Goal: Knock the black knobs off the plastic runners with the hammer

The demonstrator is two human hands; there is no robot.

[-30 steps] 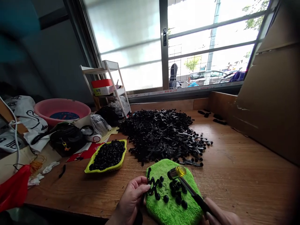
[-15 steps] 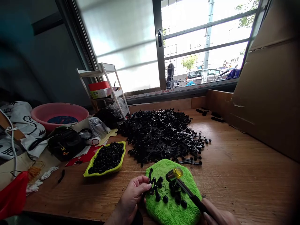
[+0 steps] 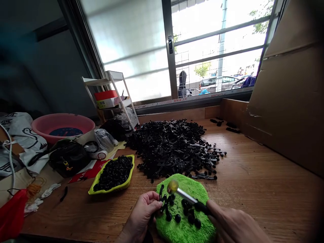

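My left hand (image 3: 141, 216) pinches a black plastic frame part (image 3: 165, 201) against the left edge of a green fluffy pad (image 3: 186, 229). My right hand (image 3: 234, 224) grips the handle of a small hammer (image 3: 182, 193) whose yellow head sits low over that part. Several small black caps (image 3: 188, 216) lie loose on the pad between my hands. Behind the pad spreads a big heap of black plastic parts (image 3: 172, 145). A yellow-green tray (image 3: 128, 182) full of black caps stands to the left.
A pink basin (image 3: 62, 123), a black bag (image 3: 68, 157) and a white rack (image 3: 113, 98) crowd the table's left. Brown cardboard (image 3: 291, 101) walls the right side. A red cloth (image 3: 11, 216) hangs at the near left corner. A window runs along the back.
The hammer head has swung left and down, from above the pad's middle onto the frame part. My right hand has come further into view. My left hand has kept its hold.
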